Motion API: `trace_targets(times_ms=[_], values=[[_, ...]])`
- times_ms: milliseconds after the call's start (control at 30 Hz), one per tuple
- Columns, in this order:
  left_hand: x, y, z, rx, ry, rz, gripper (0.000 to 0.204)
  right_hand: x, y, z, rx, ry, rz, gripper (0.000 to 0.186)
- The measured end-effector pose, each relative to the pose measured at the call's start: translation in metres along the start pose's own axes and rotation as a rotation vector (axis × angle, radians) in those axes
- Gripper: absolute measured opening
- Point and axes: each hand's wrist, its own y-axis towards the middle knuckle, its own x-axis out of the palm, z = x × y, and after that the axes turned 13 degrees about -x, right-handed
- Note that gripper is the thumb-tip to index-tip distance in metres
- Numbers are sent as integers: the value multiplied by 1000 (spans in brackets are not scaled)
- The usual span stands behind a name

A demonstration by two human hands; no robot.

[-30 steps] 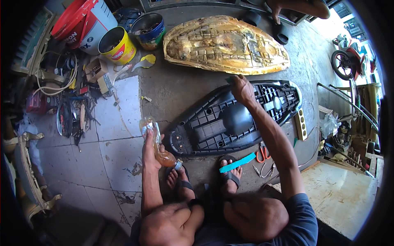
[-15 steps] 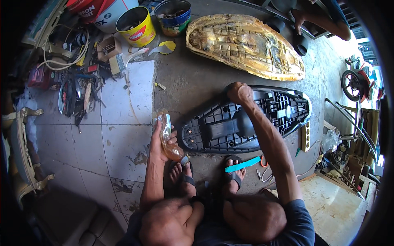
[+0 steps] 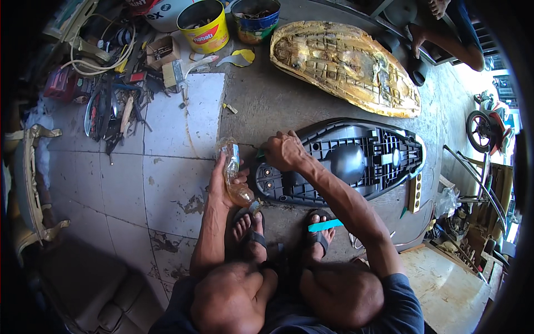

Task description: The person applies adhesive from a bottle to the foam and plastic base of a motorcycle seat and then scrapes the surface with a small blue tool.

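My left hand [image 3: 218,183] is wrapped round a crumpled clear plastic bottle [image 3: 240,195] with amber liquid in it, tilted neck-down toward my feet. My right hand [image 3: 285,151] is closed in a fist over the far left rim of a black plastic motorcycle seat base [image 3: 384,161]. A small dark green bit [image 3: 260,153] shows at its fingers; what the fist holds is mostly hidden. The ribbed underside of the base faces up on the floor before me.
Beyond the base lies a yellowed seat foam [image 3: 345,67]. A yellow bucket [image 3: 203,28] and a blue tin [image 3: 255,22] stand at the back. Scattered hand tools [image 3: 114,114] lie at left. A teal strip [image 3: 325,225] rests by my right foot, near a power strip [image 3: 415,192].
My right hand has moved left and nearer along the base's far rim, toward its narrow left end. The left hand still holds the bottle. The whole view has shifted slightly.
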Motion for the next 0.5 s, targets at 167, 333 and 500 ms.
trace_targets(times_ms=[167, 333, 500], values=[[-2, 0, -3, -5, 11, -7, 60, 10, -16, 7, -175, 14, 258, 21], [-8, 13, -8, -42, 3, -101, 61, -25, -80, 152, 341, -400, 530, 18], [-11, 9, -1, -24, -5, -76, 61, -7, -72, 128, 368, -390, 277, 17]])
